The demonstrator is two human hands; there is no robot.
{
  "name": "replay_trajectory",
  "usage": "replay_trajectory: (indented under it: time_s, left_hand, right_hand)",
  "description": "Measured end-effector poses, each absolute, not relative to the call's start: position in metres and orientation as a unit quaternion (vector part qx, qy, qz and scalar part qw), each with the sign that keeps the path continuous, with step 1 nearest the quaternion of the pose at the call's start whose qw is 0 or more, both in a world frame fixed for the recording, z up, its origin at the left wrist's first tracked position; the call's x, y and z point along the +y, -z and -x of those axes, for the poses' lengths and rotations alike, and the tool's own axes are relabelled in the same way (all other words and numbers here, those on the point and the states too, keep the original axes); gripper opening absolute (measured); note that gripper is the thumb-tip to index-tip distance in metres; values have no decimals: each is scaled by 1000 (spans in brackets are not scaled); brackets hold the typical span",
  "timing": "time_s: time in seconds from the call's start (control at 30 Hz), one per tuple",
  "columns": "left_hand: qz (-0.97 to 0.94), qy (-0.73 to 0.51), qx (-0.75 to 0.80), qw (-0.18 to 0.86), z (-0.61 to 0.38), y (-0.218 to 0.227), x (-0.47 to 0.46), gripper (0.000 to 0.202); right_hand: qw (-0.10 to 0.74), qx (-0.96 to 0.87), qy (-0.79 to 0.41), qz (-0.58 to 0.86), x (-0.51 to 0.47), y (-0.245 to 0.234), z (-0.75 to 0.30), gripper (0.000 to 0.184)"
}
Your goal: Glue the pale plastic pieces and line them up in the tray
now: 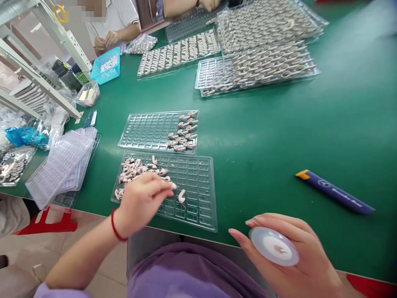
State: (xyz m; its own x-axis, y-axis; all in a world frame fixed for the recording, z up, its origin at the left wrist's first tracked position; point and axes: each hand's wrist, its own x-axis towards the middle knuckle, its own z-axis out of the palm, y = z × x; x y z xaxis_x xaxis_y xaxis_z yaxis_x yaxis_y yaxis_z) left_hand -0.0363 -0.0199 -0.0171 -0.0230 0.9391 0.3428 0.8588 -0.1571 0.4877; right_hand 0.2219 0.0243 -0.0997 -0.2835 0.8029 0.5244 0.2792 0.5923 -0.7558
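Observation:
My left hand (142, 200), a red band round its wrist, is over a clear plastic tray (198, 178). Its fingers are pinched together at a pale earbud shell (173, 186); the grip is partly hidden. A heap of similar earbud shells (133, 167) lies on the tray's left side, partly behind the hand. One single earbud shell (181, 196) with a thin wire lies apart to the right of the fingertips. My right hand (297, 252), at the table's front edge, is wrapped round a translucent white squeeze bottle (290, 257), its thin nozzle pointing up toward me.
Behind stands a second clear tray (145, 128) with stemmed pieces at its right. Filled trays (260, 66) are stacked at the back. A blue box cutter (338, 193) lies right. Loose trays (62, 161) and a blue basket (107, 72) are left. Another person's hands (108, 40) work across the table.

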Motion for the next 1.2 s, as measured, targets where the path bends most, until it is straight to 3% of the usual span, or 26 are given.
replay_trajectory:
  time_s: [0.27, 0.57, 0.97, 1.07, 1.2]
  left_hand:
    - [-673, -228, 698, 89, 100, 15, 124, 8]
    - [-698, -159, 693, 89, 102, 26, 171, 17]
    - [-711, -145, 683, 85, 71, -3, 125, 4]
    - [-742, -60, 651, 148, 46, -9, 76, 12]
    - [-734, 18, 676, 59, 19, 1, 21, 26]
  right_hand:
    - [501, -749, -255, 350, 25, 100, -218, 33]
    - [501, -757, -240, 345, 27, 96, -217, 32]
    - [506, -747, -263, 341, 27, 97, -221, 36]
    - [501, -742, -284, 344, 26, 97, -220, 36]
    - [493, -733, -306, 355, 26, 97, -219, 35]
